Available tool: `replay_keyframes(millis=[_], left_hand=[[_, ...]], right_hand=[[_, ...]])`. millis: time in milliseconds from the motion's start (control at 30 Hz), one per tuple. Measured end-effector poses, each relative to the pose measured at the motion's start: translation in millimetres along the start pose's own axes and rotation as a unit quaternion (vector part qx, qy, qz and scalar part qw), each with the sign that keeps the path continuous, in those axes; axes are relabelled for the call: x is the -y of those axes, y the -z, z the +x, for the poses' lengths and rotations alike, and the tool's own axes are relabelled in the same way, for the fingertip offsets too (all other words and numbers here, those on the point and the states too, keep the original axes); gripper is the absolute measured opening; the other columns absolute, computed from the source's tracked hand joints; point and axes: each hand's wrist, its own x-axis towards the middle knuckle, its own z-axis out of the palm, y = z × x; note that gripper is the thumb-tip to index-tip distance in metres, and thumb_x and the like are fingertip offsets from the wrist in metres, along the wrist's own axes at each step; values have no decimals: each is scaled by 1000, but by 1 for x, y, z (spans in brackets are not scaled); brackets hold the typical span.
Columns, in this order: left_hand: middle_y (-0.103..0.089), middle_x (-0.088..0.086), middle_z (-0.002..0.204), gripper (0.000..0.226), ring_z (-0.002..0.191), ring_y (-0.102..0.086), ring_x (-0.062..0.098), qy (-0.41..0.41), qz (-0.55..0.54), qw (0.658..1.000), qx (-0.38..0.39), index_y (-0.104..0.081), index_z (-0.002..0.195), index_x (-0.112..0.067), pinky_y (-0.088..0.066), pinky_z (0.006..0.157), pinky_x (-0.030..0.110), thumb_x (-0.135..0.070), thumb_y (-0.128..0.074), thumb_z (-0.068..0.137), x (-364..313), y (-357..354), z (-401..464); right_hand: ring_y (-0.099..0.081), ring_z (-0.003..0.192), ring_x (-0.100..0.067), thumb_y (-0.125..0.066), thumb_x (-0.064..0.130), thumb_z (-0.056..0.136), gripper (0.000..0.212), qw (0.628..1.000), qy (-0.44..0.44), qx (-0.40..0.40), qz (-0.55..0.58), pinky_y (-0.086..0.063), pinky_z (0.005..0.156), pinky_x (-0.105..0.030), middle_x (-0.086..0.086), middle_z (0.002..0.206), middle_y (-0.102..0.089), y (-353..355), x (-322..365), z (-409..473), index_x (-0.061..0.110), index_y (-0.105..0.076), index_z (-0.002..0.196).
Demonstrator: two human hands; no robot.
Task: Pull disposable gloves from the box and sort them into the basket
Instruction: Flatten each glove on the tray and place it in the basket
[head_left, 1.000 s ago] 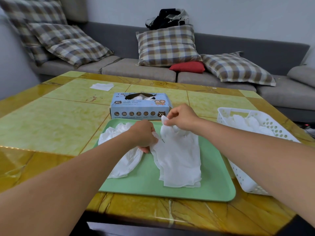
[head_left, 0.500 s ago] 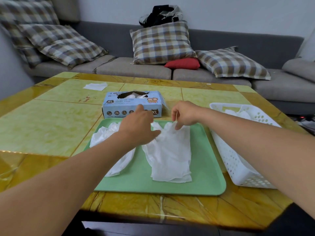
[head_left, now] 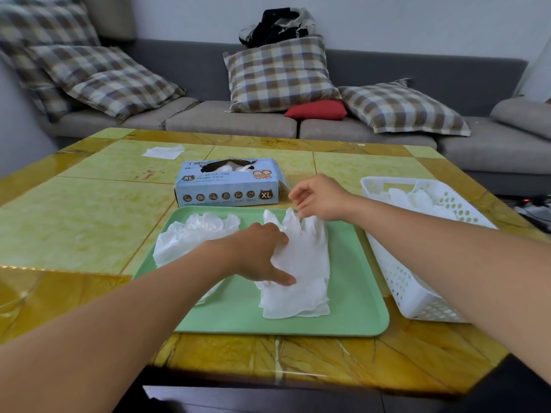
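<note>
Since earlier frame: left hand [head_left: 262, 254] moved onto flat white disposable glove stack [head_left: 298, 272], fingers spread, pressing it. Right hand [head_left: 320, 198] lifted off, fingers loosely curled, empty. Beneath: green plastic tray [head_left: 357, 293]. Beyond hands: blue cardboard glove box [head_left: 228, 186]. Right of right hand: white perforated plastic basket [head_left: 417, 293] on yellow marble counter [head_left: 74, 219].
</note>
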Motion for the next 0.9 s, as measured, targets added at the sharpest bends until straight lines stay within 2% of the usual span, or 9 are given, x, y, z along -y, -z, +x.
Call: replay_keyframes(millis=[100,233,300,367,533,633,733,833,900], left_hand=[[-36,-7,151,99,135,-32,20,4,-2,1000,-5,-33,152,-26,-37,112,43,-75,-69,74,0,3,-2],[-34,-7,151,102,135,-28,21,-21,20,997,-74,-31,150,-30,-33,112,48,-76,-72,68,-7,10,-3],[-28,-8,157,110,141,-23,21,-37,32,997,-53,-24,154,-30,-29,116,48,-76,-73,67,-10,11,-4],[-22,-8,162,112,146,-20,19,-41,45,998,-14,-19,158,-30,-24,119,45,-77,-71,70,-12,9,-3],[-11,-8,167,112,152,-13,16,-14,26,999,40,-16,160,-26,-20,123,41,-75,-68,74,-15,11,-6],[-4,-10,168,113,153,-8,15,-5,22,998,53,-13,161,-26,-19,123,41,-76,-68,74,-14,11,-8],[2,-11,168,115,154,-5,14,-1,14,998,62,-10,161,-28,-17,124,42,-76,-68,74,-14,11,-8],[10,-13,168,116,155,-1,15,-1,17,997,77,-6,161,-28,-17,125,43,-76,-66,75,-11,10,-5],[16,-14,167,116,155,-1,15,-4,11,997,76,-3,161,-29,-19,124,45,-76,-66,75,-6,9,-4]], right_hand=[[-68,100,-21,-70,-7,83,26,994,2,-32,-109,-54,86,-28,-4,101,-70,14,-5,1,10,-74,102],[-65,102,-18,-68,11,91,22,980,-48,80,-176,-52,84,-28,-1,111,-69,27,-8,-5,20,-73,111],[-62,100,-17,-72,22,90,26,970,-56,134,-194,-51,80,-27,3,109,-66,27,-9,-11,23,-71,116],[-62,94,-16,-79,30,85,32,963,-46,152,-218,-52,79,-29,7,99,-63,26,-9,-16,23,-71,116],[-63,71,-17,-84,16,81,38,970,-67,121,-201,-49,62,-27,0,84,-66,25,-9,-20,18,-67,115],[-64,64,-18,-76,5,82,40,973,-112,115,-164,-53,57,-27,-6,81,-67,24,-7,-19,15,-63,118],[-66,68,-20,-70,4,84,38,970,-146,114,-156,-61,66,-32,-8,85,-65,26,-2,-20,13,-61,120],[-66,71,-23,-72,8,86,42,953,-156,131,-225,-58,59,-31,-6,95,-60,21,2,-26,14,-58,125],[-66,84,-26,-74,9,85,44,940,-122,114,-298,-57,64,-33,-6,105,-59,19,2,-30,13,-58,126]])
